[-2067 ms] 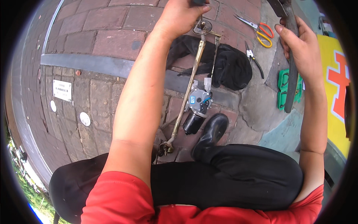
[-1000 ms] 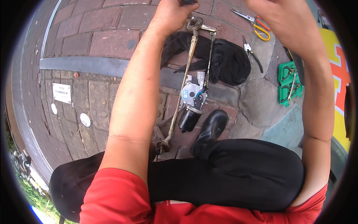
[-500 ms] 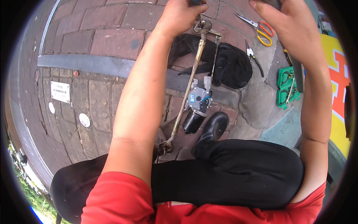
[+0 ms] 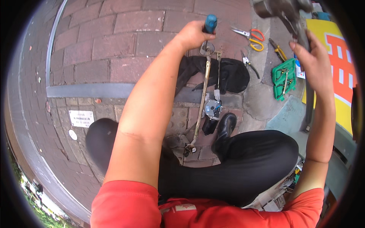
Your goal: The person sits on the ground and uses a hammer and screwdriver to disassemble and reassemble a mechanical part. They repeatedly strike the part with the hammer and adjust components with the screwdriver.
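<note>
My left hand [image 4: 192, 36] is closed round a screwdriver with a blue handle [image 4: 211, 23], held upright. Its shaft runs down to the round plate [image 4: 207, 48] at the far end of a wiper linkage; the tip is hidden. The linkage's long worn rod [image 4: 203, 97] slants toward me across the paving. A grey and black motor [image 4: 211, 108] is joined to it, with a thinner arm [image 4: 218, 70] leading away. In my right hand [image 4: 317, 64] is a hammer [image 4: 268, 9], its head raised at the top right, apart from the screwdriver.
Black cloth [image 4: 235, 76] lies under the linkage. To its right are orange and yellow scissors [image 4: 255, 40], black-handled pliers [image 4: 249, 64], yellow-handled pliers [image 4: 279, 51] and an open green tool case [image 4: 279, 78]. My boot [image 4: 227, 125] stands beside the motor. A yellow sign [image 4: 315, 30] is at the right.
The view has shifted, so the blue handle and the hammer head, cut off before, now show. My right hand sits farther right with the hammer. The left still holds the screwdriver at the plate.
</note>
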Demonstrator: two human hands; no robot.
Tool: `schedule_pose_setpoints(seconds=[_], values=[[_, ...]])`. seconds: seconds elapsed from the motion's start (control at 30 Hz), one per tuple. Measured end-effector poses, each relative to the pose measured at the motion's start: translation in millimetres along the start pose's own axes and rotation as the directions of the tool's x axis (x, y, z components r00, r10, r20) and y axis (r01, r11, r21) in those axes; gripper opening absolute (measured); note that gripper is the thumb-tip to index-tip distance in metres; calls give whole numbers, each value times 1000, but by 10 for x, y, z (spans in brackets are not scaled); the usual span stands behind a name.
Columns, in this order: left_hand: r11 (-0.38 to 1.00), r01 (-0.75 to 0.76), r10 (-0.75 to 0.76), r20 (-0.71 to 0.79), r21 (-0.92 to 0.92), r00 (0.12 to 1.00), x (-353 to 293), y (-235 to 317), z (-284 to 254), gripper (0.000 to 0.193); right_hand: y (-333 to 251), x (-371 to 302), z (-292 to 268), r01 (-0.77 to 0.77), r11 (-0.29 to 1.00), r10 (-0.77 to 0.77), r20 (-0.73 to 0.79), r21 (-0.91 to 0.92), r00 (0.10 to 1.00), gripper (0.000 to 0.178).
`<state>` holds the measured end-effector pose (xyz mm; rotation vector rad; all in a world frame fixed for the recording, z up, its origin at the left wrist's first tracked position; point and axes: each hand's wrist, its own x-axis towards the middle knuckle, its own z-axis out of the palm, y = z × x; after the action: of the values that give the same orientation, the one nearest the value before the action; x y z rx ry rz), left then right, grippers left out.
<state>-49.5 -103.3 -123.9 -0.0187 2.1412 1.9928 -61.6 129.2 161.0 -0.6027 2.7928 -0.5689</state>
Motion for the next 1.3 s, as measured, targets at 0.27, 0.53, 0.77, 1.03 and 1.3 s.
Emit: schedule_pose_setpoints(seconds=[0.27,0.53,0.77,1.03,1.3], values=[[1000,15,-15,-10,-22,1000,-12,-175,60,28,-392,-844,-753,-387,911,411,-219,146,885,33],[990,99,-91,78,-102,993,-74,3,-122,23,106,-123,-53,-358,853,426,-110,380,898,28],[980,58,-44,75,-193,996,-160,161,-313,18,565,136,806,-424,691,505,30,585,863,31],[993,79,-97,214,90,972,154,395,-200,17,811,105,841,-429,625,526,54,652,849,30],[991,26,-57,243,128,968,164,398,-168,16,823,-8,769,-399,605,533,22,689,846,32]])
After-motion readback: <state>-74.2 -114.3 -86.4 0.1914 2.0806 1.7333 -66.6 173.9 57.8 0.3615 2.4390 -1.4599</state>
